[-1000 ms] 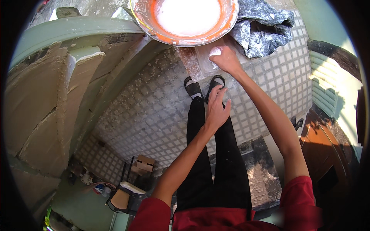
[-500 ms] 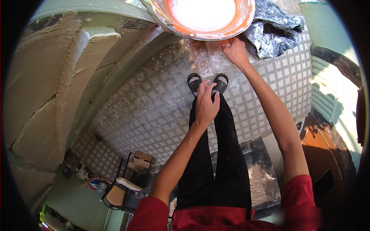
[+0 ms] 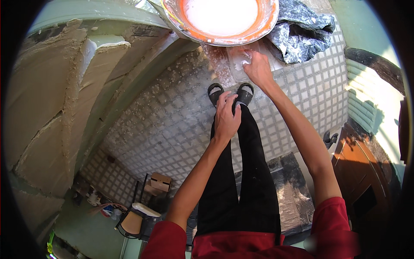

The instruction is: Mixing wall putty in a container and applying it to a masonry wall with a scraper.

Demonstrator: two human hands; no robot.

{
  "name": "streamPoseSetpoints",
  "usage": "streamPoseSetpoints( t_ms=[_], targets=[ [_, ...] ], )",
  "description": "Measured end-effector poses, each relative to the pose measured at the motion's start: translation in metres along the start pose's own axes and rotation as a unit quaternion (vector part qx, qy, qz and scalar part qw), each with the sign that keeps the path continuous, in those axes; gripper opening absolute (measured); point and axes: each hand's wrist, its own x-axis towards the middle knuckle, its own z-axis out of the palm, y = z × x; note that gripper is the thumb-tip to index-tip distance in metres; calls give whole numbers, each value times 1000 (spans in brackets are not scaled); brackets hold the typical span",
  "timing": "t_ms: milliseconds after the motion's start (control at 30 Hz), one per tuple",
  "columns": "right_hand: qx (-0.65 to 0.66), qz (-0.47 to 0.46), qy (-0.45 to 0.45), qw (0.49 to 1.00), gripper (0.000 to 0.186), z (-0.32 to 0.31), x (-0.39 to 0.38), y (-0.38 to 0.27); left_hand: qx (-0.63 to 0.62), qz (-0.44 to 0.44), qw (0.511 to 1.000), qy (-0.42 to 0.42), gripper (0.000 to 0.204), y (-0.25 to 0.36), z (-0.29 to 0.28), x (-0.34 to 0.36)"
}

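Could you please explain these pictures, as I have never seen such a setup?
There is no machine: these are a person's own bare hands. Every picture comes from a wide fisheye camera on the person's head, looking down, so straight edges bend. The right hand is near a round basin of white material; I cannot tell whether it holds anything. The left hand looks empty, in front of the legs. A crumpled sheet lies on the tiled floor.
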Motion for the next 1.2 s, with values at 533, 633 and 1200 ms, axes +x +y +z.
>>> streamPoseSetpoints(
  t_ms=[533, 633, 1200],
  targets=[
    [-81, 37, 11, 996, 14, -12, -15, 3, -62, -33, 997, -21, 29, 22, 18, 18],
    [-38, -63, 78, 994, 20, -7, -14, 8, -51, -44, 997, -26, 29, 28, 23, 17],
    [11, 105, 241, 965, 27, -138, 1, 21, -116, -127, 985, 22, 40, 72, 55, 58]
  ],
)
